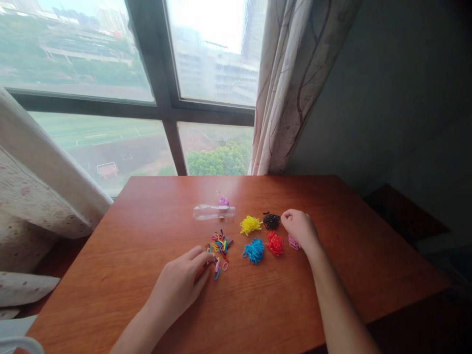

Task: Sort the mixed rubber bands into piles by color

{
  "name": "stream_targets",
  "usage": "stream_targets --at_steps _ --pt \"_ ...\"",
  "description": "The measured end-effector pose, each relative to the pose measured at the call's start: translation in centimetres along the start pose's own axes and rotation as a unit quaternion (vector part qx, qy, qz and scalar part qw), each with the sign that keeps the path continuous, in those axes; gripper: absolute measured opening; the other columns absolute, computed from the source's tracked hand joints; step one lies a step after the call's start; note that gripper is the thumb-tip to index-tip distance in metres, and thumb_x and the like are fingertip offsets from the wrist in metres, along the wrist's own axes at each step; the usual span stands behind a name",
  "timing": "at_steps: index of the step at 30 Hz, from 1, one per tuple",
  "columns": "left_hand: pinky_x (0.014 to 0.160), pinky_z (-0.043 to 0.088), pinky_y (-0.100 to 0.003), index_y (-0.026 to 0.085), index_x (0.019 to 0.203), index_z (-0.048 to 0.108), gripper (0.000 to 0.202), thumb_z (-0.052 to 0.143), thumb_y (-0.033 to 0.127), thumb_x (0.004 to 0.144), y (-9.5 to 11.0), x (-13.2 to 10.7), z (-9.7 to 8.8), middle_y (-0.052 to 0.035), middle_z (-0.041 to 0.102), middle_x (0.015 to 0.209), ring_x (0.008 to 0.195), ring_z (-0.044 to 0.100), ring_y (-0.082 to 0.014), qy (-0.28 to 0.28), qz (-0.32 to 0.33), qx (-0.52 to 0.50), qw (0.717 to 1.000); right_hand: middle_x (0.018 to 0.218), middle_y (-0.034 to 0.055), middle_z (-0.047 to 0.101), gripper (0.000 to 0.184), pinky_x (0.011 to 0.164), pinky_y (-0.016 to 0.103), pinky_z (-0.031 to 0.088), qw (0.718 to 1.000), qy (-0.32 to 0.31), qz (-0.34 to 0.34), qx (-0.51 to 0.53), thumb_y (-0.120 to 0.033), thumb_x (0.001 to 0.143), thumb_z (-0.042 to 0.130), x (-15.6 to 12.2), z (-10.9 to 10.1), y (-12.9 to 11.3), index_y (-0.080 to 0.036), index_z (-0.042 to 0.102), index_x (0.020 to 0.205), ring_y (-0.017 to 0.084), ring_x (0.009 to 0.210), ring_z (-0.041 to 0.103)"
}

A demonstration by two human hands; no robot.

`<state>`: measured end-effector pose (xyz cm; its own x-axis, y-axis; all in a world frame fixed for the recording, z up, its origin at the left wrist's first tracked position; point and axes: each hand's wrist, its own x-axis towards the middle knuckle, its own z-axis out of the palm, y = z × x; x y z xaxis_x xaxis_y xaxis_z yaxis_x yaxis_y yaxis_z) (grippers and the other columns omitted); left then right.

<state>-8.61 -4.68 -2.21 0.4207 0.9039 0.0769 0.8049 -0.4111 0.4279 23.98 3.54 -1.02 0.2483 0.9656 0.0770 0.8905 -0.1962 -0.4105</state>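
Note:
Small coloured rubber bands lie sorted in piles: yellow [250, 224], black [272, 221], red [275, 243], blue [254, 251] and pink [294, 242]. A looser mixed heap of rubber bands [220, 244] sits to their left. My left hand [186, 274] reaches into the near left side of this heap, fingers curled and fingertips closed on a band. Just right of the black pile, my right hand [300, 227] is closed in a pinch above the table, partly covering the pink pile. Whatever it holds is hidden or too small to make out.
A clear plastic bottle-shaped container [212, 212] lies on its side behind the mixed heap, with a purple piece [223, 201] beside it. The wooden table [147, 221] ends at a window [165, 108] with curtains [283, 88]. A white curved object [22, 344] shows at lower left.

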Motion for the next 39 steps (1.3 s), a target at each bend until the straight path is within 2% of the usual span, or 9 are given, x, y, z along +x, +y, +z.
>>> stream_targets --at_steps 4,8,14,17,20,23,29,39 --pt "0.063 0.041 -0.021 0.029 0.098 0.065 0.021 0.044 0.026 0.095 -0.2 -0.2 0.0 0.0014 0.065 0.090 0.072 0.064 -0.0130 -0.005 -0.001 -0.004 1.000 0.064 0.0044 0.068 0.020 0.051 0.025 0.027 1.000 -0.013 -0.003 -0.015 -0.020 0.078 0.057 0.9 0.6 -0.3 -0.020 0.071 0.065 0.013 0.052 0.052" --pt "0.064 0.042 -0.021 0.030 0.098 0.065 0.021 0.044 0.026 0.095 -0.1 -0.2 0.0 0.0014 0.065 0.091 0.072 0.064 -0.0125 -0.011 -0.002 -0.013 1.000 0.068 0.0043 0.070 0.019 0.053 0.024 0.029 1.000 -0.021 -0.016 -0.013 -0.022 0.081 0.058 1.1 0.6 -0.2 -0.021 0.074 0.070 0.014 0.059 0.058" --pt "0.065 0.043 -0.021 0.028 0.097 0.065 0.021 0.046 0.024 0.092 -0.3 -0.1 -0.3 0.0005 0.066 0.091 0.075 0.065 -0.0131 -0.003 -0.003 -0.013 1.000 0.073 0.0043 0.071 0.022 0.054 0.024 0.031 1.000 0.010 -0.014 -0.002 -0.027 0.086 0.055 -0.2 -0.1 -0.4 -0.024 0.075 0.082 0.016 0.063 0.061" --pt "0.066 0.044 -0.022 0.027 0.099 0.064 0.021 0.044 0.025 0.093 -1.0 -0.2 -0.6 0.0004 0.067 0.092 0.076 0.065 -0.0138 0.021 -0.040 -0.006 0.999 0.070 0.0028 0.070 0.023 0.054 0.025 0.032 0.999 0.020 -0.022 0.018 -0.031 0.088 0.053 -1.8 -0.2 -1.4 -0.024 0.075 0.088 0.016 0.060 0.060" --pt "0.065 0.044 -0.023 0.027 0.099 0.063 0.022 0.042 0.030 0.095 -1.4 -0.2 -0.8 0.0008 0.067 0.093 0.077 0.066 -0.0148 0.022 -0.082 0.011 0.996 0.063 0.0016 0.067 0.023 0.057 0.025 0.034 0.994 0.021 -0.074 0.073 -0.032 0.089 0.053 -4.2 0.3 -2.8 -0.023 0.074 0.086 0.016 0.058 0.059" --pt "0.067 0.044 -0.025 0.027 0.099 0.063 0.022 0.042 0.033 0.095 -1.4 -0.1 -0.8 0.0009 0.066 0.095 0.079 0.067 -0.0161 0.003 -0.101 0.022 0.995 0.065 0.0009 0.068 0.023 0.057 0.025 0.033 0.985 0.004 -0.124 0.123 -0.028 0.089 0.051 -7.1 1.4 -4.5 -0.022 0.072 0.085 0.016 0.058 0.060" --pt "0.068 0.044 -0.025 0.027 0.099 0.062 0.023 0.040 0.034 0.096 -1.2 0.0 -0.7 0.0002 0.064 0.096 0.080 0.066 -0.0164 -0.011 -0.115 0.031 0.993 0.069 0.0003 0.068 0.022 0.059 0.024 0.033 0.968 -0.051 -0.169 0.178 -0.021 0.091 0.048 -12.1 3.8 -7.1 -0.022 0.070 0.085 0.014 0.060 0.060" --pt "0.068 0.043 -0.024 0.023 0.090 0.060 0.024 0.039 0.030 0.097 -1.5 0.0 -0.5 -0.0012 0.063 0.093 0.077 0.064 -0.0154 -0.013 -0.107 0.044 0.993 0.070 -0.0011 0.065 0.021 0.059 0.024 0.031 0.957 -0.066 -0.192 0.205 -0.016 0.091 0.047 -15.0 5.7 -7.3 -0.022 0.065 0.084 0.013 0.062 0.059"
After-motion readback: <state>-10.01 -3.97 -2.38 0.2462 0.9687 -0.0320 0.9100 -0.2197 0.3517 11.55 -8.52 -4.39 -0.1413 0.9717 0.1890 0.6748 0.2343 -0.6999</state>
